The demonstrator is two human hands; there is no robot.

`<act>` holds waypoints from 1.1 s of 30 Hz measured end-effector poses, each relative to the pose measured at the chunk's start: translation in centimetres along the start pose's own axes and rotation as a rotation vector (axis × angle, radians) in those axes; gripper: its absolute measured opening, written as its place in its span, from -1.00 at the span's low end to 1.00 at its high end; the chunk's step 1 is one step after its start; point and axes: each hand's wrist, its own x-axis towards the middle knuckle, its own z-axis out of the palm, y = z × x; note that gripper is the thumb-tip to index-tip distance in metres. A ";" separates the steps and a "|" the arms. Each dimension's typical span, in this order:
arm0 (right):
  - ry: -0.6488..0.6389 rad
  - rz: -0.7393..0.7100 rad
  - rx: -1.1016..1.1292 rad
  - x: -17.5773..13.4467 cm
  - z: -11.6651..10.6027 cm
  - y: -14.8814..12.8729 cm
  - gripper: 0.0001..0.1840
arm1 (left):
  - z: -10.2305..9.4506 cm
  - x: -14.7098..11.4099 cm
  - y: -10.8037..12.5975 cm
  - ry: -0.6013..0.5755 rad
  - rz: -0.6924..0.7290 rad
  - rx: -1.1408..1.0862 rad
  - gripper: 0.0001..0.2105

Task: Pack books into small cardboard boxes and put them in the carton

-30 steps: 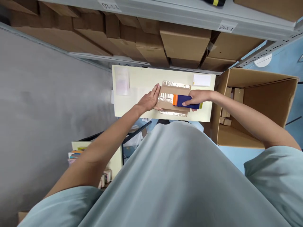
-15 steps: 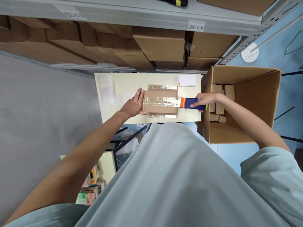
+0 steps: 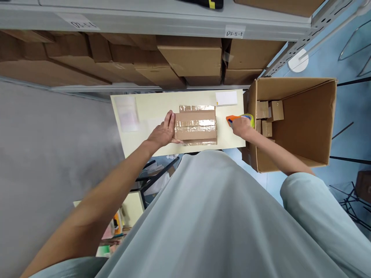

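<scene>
Taped cardboard carton, one, flat on the cream tabletop: left hand spread and braced at its left end, right hand closed around one orange-fronted tape dispenser, apart from the carton. Handling, as judged: keep the bracing palm firm so the carton cannot slide, and the dispenser's front clear of the fingers. Also counted: one white slip, one large open carton, at least four small cartons inside, two shelf labels.

Partly hidden — the right hand covers the tape dispenser.
</scene>
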 end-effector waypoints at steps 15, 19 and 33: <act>0.495 0.382 0.115 -7.1 5.0 -8.8 -0.26 | -0.6 -1.8 -2.1 0.289 0.232 -0.482 -0.23; 0.482 0.396 0.110 -7.7 5.3 -11.7 -0.22 | 0.0 -1.5 -3.5 0.326 0.236 -0.583 -0.27; 0.545 0.366 0.126 -8.4 5.3 -20.7 -0.18 | 2.4 1.0 -4.9 0.334 0.066 -1.137 -0.44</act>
